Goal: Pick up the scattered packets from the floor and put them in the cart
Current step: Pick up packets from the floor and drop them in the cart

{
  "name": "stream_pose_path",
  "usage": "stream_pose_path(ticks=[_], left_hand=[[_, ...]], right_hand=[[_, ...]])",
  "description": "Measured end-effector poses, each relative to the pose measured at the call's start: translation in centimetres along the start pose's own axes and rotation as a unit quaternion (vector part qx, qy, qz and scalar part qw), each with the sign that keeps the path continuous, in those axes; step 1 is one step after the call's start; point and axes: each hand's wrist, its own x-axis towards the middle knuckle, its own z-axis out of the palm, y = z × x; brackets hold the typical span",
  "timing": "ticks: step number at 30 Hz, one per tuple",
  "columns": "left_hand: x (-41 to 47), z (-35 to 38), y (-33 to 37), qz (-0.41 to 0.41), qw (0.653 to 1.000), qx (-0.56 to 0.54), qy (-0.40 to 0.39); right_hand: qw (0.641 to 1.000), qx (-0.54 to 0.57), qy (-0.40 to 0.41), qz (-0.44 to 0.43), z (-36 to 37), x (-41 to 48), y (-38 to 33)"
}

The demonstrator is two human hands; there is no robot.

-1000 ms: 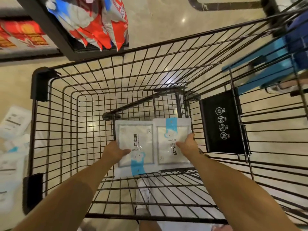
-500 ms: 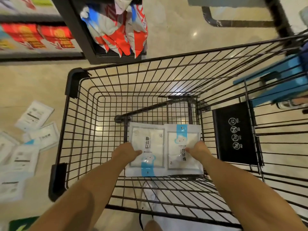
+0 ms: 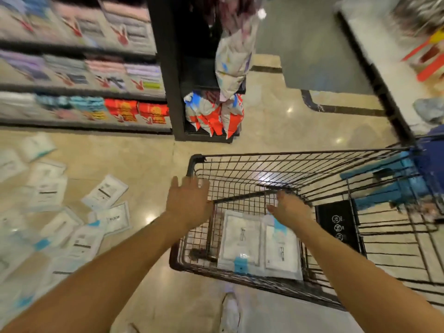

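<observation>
Nearest us, our two bare forearms reach forward over a pale shoe (image 3: 230, 311) on the polished floor (image 3: 271, 121). Both hands are empty now: a second ago each pinched the edge of one white packet low inside the cart, and since then the fingers have let go and lifted. Our left hand (image 3: 188, 203) hovers with fingers spread just above the cart's near-left corner, apart from the wire as far as we can tell. Our right hand (image 3: 289, 209) hangs loosely opened over the basket, blurred by motion, holding nothing.

Below them, the two packets (image 3: 260, 246) lie flat, side by side and touching, on the bottom of the black wire cart (image 3: 192, 162), blue bands toward us. We judge this delivery complete: those two are in.

The view has also swung left since the release, which suggests we are turning toward what remains. To the left of the cart, well apart from it, the scattered packets (image 3: 105, 192) still cover the floor in a loose, overlapping spread; the nearer ones are too smeared to count. The bulk of the task lies there, so we reckon the next step is a stoop and another pick-up.

Beyond, store shelves (image 3: 81, 87) of boxed goods run along the left, and red-and-white bags (image 3: 213, 116) hang from the end of a dark rack.
</observation>
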Motion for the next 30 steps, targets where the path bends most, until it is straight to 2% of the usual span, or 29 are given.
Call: stream_pose_path(ticks=[4,8,11,15,21,26,30], left_hand=[[-7.4,-10.3,-8.8,-0.07,0.994,0.05,0.072],[-15.5,-18.6,-16.9,-0.138,0.98,0.065,0.131],[-21.1,-22.2,-23.3,-0.176,0.967,0.061,0.174],[-28.4,-24.4,-31.3,-0.222,0.95,0.064,0.212],[-37.0,-22.5,-41.6,-0.292,0.932,0.07,0.201],[-39.3,-17.5,-47.8,-0.329,0.929,0.054,0.161],[-37.5,-12.4,-51.8,-0.346,0.93,0.02,0.125]], right_hand=[[0.972,-0.021,0.166,-0.164,-10.3,-8.4,-11.6],[0.926,-0.049,0.254,-0.275,-17.9,-16.8,-22.4],[0.894,-0.044,0.295,-0.334,-21.3,-22.3,-29.8],[0.863,-0.057,0.304,-0.4,-22.6,-28.9,-39.4],[0.828,-0.075,0.299,-0.468,-18.9,-35.3,-51.9],[0.823,-0.097,0.256,-0.497,-14.4,-35.5,-58.6],[0.831,-0.108,0.213,-0.502,-10.4,-31.5,-62.6]])
